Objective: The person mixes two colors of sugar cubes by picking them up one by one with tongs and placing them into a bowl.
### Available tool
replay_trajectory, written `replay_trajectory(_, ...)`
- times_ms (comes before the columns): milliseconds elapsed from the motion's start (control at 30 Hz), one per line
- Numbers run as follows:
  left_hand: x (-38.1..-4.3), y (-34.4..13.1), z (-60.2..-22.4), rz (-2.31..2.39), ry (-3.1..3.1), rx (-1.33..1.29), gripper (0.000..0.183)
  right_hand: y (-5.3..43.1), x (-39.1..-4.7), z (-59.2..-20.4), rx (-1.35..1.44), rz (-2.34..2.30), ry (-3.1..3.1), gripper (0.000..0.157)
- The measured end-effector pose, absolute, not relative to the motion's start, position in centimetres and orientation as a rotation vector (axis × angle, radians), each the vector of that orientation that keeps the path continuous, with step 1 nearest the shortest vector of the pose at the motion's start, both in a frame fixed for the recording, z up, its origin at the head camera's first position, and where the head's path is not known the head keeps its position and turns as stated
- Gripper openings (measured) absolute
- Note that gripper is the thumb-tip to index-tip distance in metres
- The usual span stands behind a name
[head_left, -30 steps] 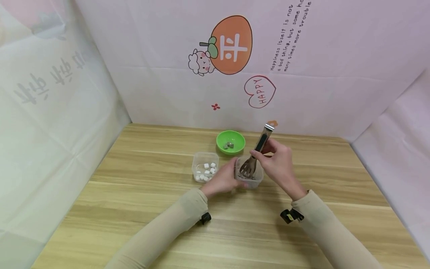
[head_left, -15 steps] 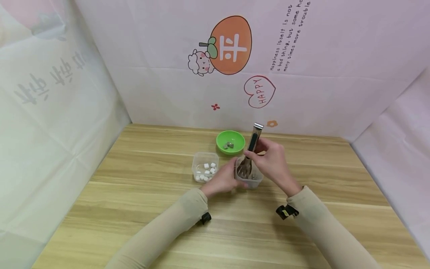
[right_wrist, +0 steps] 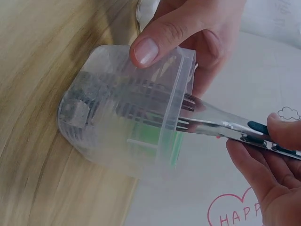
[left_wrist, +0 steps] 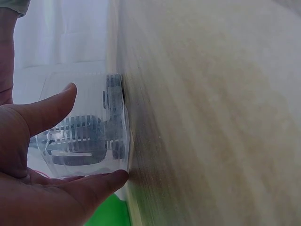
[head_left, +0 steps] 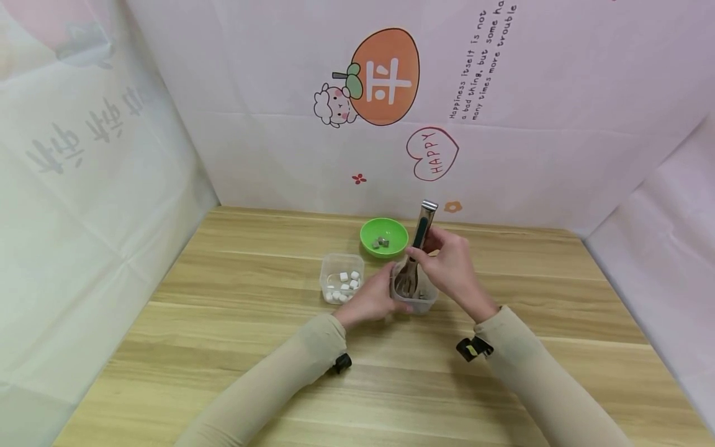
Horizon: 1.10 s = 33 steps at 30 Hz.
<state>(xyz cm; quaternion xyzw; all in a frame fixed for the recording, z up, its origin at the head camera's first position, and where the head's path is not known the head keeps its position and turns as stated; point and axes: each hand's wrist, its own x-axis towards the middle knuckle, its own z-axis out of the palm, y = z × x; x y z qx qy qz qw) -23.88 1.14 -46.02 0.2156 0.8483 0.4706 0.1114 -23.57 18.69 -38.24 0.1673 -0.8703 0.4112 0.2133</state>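
Observation:
My left hand [head_left: 373, 297] grips a clear plastic container [head_left: 429, 302] on the table from its left side. In the left wrist view the thumb [left_wrist: 51, 110] lies along one wall and the fingers along another. My right hand [head_left: 449, 261] pinches metal food tongs [head_left: 422, 226] by their dark grip pads. Their slotted heads [head_left: 406, 282] reach down inside the container. Several grey cubes [right_wrist: 75, 113] lie at its bottom in the right wrist view. Whether the tongs pinch a cube I cannot tell.
A green bowl [head_left: 391, 231] with several grey cubes stands behind the containers. Left of my left hand is another clear container [head_left: 329, 266] with several white cubes. The wooden table [head_left: 251, 261] ends at a printed white cloth backdrop [head_left: 268, 161].
My right hand and the tongs have shifted left, bringing the tong heads toward the container's left side. The left hand and the container have stayed in place.

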Motion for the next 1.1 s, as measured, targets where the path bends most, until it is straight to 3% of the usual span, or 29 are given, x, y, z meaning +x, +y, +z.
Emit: replay_trajectory(1100,-23.8,1.0,-46.0,1.362,2.500,0.579,0.097,20.3,-22.9,-39.7,0.445,1.202,-2.319,0.016)
